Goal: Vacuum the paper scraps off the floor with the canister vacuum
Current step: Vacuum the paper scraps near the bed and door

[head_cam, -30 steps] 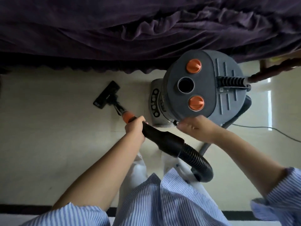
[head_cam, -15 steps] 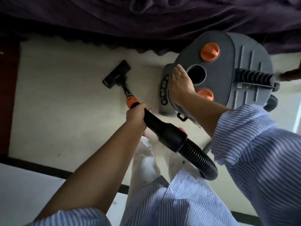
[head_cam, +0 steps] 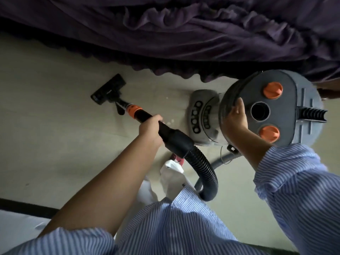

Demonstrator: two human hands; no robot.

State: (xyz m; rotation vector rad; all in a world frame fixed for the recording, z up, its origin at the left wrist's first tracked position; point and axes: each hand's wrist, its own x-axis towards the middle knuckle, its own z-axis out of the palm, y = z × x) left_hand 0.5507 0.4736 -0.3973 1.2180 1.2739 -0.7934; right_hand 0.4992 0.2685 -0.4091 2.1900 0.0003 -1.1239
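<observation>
A rumpled purple bedspread (head_cam: 184,30) hangs over the upper edge of the view, its scalloped hem just above the floor. A black strip (head_cam: 27,207) runs along the lower left.

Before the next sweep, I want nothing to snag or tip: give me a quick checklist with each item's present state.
1. Left hand grips the wand: ok.
2. Floor head flat on the floor: ok.
3. Right hand steadies the canister: ok, it rests on the top edge.
4. Hose free of kinks: ok, one smooth loop.
5. Paper scraps within reach: ok, small bits near the wand.
6. Motor running: cannot tell.
</observation>
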